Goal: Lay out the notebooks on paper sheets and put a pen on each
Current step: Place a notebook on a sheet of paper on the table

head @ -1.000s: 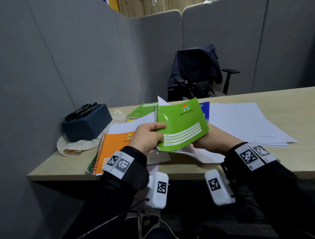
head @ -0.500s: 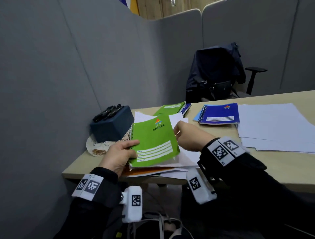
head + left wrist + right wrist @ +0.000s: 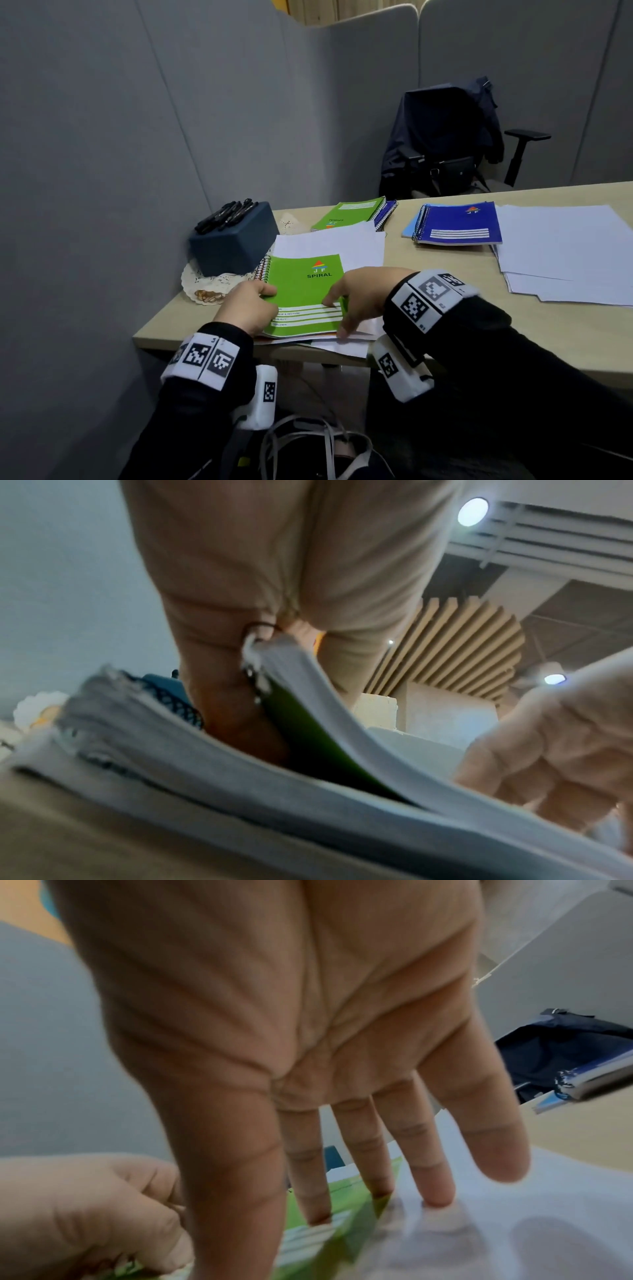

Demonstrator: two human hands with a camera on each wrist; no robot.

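A green spiral notebook (image 3: 305,291) lies flat on a white paper sheet (image 3: 346,246), on top of a pile at the table's front left corner. My left hand (image 3: 255,303) grips the notebook at its spiral edge; the left wrist view shows the notebook (image 3: 308,739) with the thumb above and fingers below. My right hand (image 3: 344,310) is flat, its straight fingers (image 3: 311,1191) touching the notebook's (image 3: 346,1229) right edge and the paper beside it. Black pens (image 3: 226,214) lie on a dark blue box (image 3: 236,241).
Another green notebook (image 3: 349,214) and a blue notebook (image 3: 459,224) lie farther back. A stack of white sheets (image 3: 565,250) covers the right side. A lace doily (image 3: 200,286) sits under the box. Grey partitions close the left; a chair with a jacket (image 3: 442,137) stands behind.
The green notebook, held up tilted in both hands before, now lies flat on the sheet. My right hand let go of it and now rests straight-fingered on its right edge.
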